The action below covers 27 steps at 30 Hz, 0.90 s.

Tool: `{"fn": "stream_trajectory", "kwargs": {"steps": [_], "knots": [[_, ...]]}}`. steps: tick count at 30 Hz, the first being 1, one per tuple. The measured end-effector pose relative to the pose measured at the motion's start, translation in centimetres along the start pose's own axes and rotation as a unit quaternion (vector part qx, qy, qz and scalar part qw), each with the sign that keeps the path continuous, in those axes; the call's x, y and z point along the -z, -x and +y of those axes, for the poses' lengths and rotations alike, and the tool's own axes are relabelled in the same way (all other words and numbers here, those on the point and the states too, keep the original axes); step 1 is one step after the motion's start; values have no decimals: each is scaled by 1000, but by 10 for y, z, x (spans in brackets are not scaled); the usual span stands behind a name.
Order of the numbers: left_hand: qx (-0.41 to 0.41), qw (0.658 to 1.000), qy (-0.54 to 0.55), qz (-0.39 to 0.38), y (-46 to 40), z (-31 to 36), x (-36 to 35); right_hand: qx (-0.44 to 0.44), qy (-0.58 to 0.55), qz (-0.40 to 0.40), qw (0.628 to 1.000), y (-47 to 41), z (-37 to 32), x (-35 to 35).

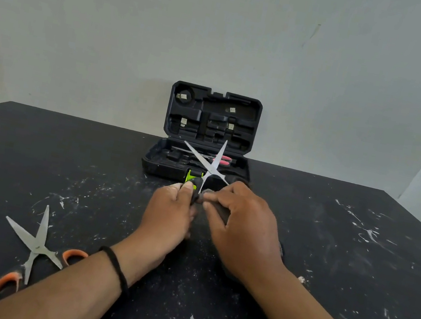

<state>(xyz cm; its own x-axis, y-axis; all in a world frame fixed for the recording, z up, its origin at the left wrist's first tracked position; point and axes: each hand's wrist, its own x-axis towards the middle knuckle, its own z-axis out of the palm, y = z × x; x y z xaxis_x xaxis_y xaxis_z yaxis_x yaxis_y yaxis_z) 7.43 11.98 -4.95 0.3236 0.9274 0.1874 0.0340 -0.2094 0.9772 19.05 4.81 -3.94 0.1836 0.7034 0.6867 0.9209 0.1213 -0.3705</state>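
Observation:
Both hands hold a pair of scissors with dark handles [210, 163] above the black table, its blades spread wide in an X and pointing away from me. My left hand [171, 210] grips one handle, thumb on top. My right hand [241, 228] grips the other handle, fingers curled round it. The handles are mostly hidden inside my fingers. Just behind the blades stands an open black tool case [212, 116] with a green latch [192, 177]. Its lid is upright against the wall.
A second pair of scissors with orange handles [35, 246] lies open on the table [355, 255] at the front left. Pink-handled scissors [222, 159] lie in the case's lower tray. White scuffs and flecks mark the table. A pale wall stands close behind the case.

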Motion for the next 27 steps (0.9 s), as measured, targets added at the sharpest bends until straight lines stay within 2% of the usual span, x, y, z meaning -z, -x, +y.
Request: {"fn": "stream_trajectory", "kwargs": {"steps": [5, 12, 20, 25, 27], "knots": [[7, 999, -25, -23, 0, 1, -5, -41, 37, 80, 995, -7, 10, 5], [9, 997, -31, -70, 8, 6, -5, -82, -38, 151, 984, -12, 22, 13], [-26, 997, -40, -65, 8, 2, -7, -139, -119, 112, 977, -9, 12, 5], [-38, 998, -39, -21, 0, -4, -3, -96, -163, 27, 982, 0, -7, 1], [-32, 998, -39, -30, 0, -3, -2, -97, -163, 44, 981, -3, -4, 1]]}}
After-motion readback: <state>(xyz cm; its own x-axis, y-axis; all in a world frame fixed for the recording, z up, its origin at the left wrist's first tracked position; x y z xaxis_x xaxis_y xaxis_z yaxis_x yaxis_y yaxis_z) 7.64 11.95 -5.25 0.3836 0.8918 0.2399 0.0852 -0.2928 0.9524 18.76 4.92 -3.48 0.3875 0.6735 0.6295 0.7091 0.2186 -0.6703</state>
